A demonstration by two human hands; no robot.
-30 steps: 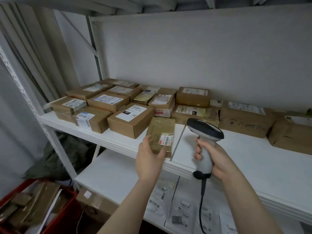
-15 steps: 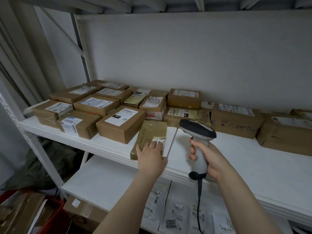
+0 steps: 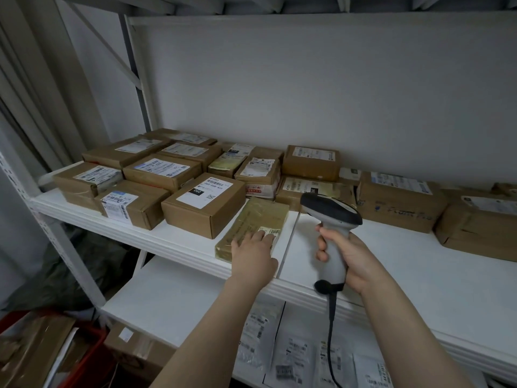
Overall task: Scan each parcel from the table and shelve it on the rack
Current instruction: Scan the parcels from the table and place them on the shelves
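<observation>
A flat parcel wrapped in yellowish tape lies on the white rack shelf, just right of a brown box labelled 060. My left hand rests flat on the parcel's near end, fingers straight and covering part of its label. My right hand grips the handle of a grey barcode scanner, held upright above the shelf's front edge to the right of the parcel. Its black cable hangs down.
Several brown cardboard parcels fill the shelf's left and back, with larger boxes at the right. The lower shelf holds white mailer bags. A red crate of cardboard stands on the floor at lower left.
The flat parcel was held tilted up in my left hand; it has been laid down and slid further onto the shelf. My left hand now lies flat on it. The scanner hardly moved.
</observation>
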